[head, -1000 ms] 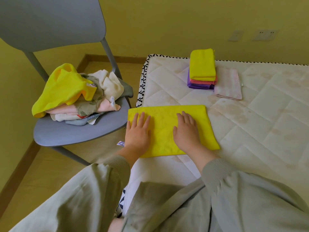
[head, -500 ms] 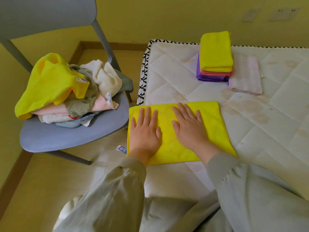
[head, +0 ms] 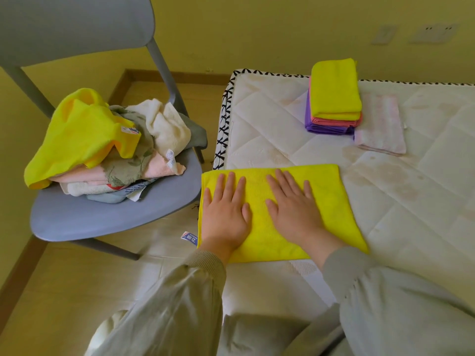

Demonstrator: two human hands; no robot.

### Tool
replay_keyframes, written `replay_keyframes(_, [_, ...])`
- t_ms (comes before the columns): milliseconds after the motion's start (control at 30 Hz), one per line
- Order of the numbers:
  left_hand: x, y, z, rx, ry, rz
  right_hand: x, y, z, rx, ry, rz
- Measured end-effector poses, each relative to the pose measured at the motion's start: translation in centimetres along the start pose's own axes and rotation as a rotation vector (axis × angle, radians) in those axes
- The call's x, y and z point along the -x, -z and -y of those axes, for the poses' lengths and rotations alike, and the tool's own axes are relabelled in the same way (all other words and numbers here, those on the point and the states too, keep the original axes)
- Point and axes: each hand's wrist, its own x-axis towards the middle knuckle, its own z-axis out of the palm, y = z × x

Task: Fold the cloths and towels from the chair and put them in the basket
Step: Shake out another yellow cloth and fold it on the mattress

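While both palms lie flat with fingers straight and lightly spread, the left hand [head: 226, 211] and right hand [head: 293, 209] press side by side on the yellow cloth [head: 327, 199] — gripping nothing, just bearing down on it. The cloth sits under them as a long folded rectangle at the near corner of the mattress [head: 411, 214], and a small label [head: 189, 237] peeks out just left of the left wrist. Off to the left of the left hand, the grey chair [head: 102, 217] carries a loose heap of cloths [head: 154, 160] with a crumpled yellow one on top. Ahead of the right hand, well apart — a folded stack [head: 334, 96], yellow over pink over purple, with a pale pink towel [head: 380, 124] folded flat just beside it on the right
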Motion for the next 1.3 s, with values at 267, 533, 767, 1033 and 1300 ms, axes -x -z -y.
replay_keyframes(267, [-0.2,0.6,0.3,0.069,0.203,0.027,1.1,0.2,-7.1,-0.145,-0.483,0.002])
replay_keyframes(533, [1.8,0.4,-2.5,-0.028,-0.186,0.073,0.5,3.1,-6.8,-0.432,-0.743,-0.19])
replay_keyframes(767, [1.7,-0.1,-2.9,-0.116,-0.17,0.169,0.3,4.1,-7.6,-0.747,-0.792,-0.202])
replay_keyframes(1033, [0.4,2.2,-3.3,0.112,-0.084,0.28,0.5,6.0,-5.0,-0.988,-0.471,-0.479])
replay_keyframes(1300, [-3.0,8.4,-3.6,0.916,0.034,0.147,1.7,10.1,-2.9,-1.047,-0.085,-0.351])
